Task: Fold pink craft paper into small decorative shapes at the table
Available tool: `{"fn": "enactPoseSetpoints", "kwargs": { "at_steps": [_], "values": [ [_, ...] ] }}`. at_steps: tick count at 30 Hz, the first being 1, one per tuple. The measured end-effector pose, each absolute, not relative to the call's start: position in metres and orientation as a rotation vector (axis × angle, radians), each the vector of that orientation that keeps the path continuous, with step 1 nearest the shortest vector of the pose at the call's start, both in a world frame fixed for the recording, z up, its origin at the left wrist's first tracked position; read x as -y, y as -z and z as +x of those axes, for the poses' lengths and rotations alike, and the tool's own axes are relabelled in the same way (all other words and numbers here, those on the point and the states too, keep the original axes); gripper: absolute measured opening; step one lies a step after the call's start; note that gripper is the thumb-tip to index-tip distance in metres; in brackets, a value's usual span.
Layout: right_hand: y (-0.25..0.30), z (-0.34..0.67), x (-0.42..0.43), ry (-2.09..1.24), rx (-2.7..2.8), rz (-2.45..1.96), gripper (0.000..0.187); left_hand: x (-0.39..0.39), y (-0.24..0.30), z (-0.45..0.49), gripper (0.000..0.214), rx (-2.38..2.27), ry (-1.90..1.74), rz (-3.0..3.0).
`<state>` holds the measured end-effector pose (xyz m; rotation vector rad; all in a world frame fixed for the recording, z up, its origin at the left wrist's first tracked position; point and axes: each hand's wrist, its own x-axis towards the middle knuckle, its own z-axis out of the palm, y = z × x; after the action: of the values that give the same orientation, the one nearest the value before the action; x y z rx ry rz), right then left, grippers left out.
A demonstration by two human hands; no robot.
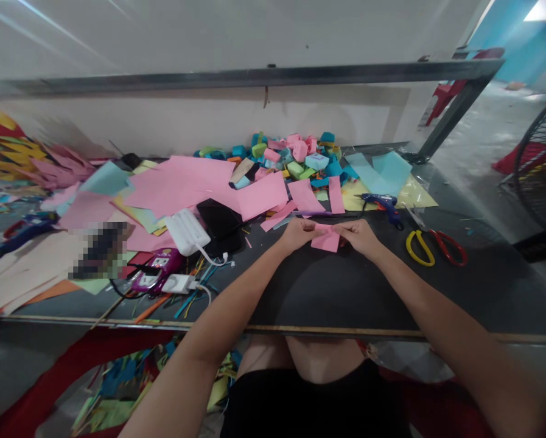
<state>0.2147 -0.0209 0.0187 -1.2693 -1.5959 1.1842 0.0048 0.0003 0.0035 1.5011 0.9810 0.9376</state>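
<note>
Head view. Small pink paper piece (326,241) held low over the dark table (336,292), near the middle of its front half. Pinched at its left edge by the left hand (297,234) and at its right edge by the right hand (358,235), both closed on it with fingers curled, thumbs close together. Just beyond the hands, loose pink strips (305,196) lying flat. To the right, well apart from the hands, scissors (430,243) with one yellow and one red handle, and behind them a blue glue gun (385,204) on light blue sheets (382,170). Further back, against the wall, a heap of small folded paper boxes (295,155) in pink, blue and green. To the left, large pink sheets (185,182), a black pouch (218,222) and a white charger block (187,232) with cable.
</note>
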Motion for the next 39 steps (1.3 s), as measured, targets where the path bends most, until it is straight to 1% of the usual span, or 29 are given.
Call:
{"fn": "enactPoseSetpoints", "kwargs": {
  "at_steps": [4,9,13,18,25,32,39],
  "values": [
    [-0.019,0.212,0.023,-1.033,1.709,-1.278,0.048,-0.001,-0.002,0.008,0.029,-0.982,-1.003,1.478],
    [-0.020,0.209,0.026,-0.986,1.766,-1.270,0.045,-0.003,0.002,0.008,0.021,-1.028,-1.035,1.448],
    [-0.019,0.211,0.024,-0.982,1.763,-1.270,0.046,-0.003,0.001,0.007,0.016,-1.029,-1.050,1.441],
    [-0.014,0.214,0.019,-1.028,1.734,-1.271,0.049,-0.004,0.001,0.005,0.017,-0.977,-1.005,1.461],
    [-0.014,0.213,0.021,-1.020,1.783,-1.296,0.045,-0.006,0.007,0.003,0.022,-1.017,-1.006,1.601],
    [-0.012,0.213,0.020,-0.924,1.852,-1.348,0.046,0.000,0.000,0.008,0.013,-1.079,-1.022,1.702],
    [-0.016,0.212,0.022,-0.948,1.813,-1.342,0.044,-0.001,0.002,0.009,0.015,-1.063,-1.024,1.709]
  ]
}}
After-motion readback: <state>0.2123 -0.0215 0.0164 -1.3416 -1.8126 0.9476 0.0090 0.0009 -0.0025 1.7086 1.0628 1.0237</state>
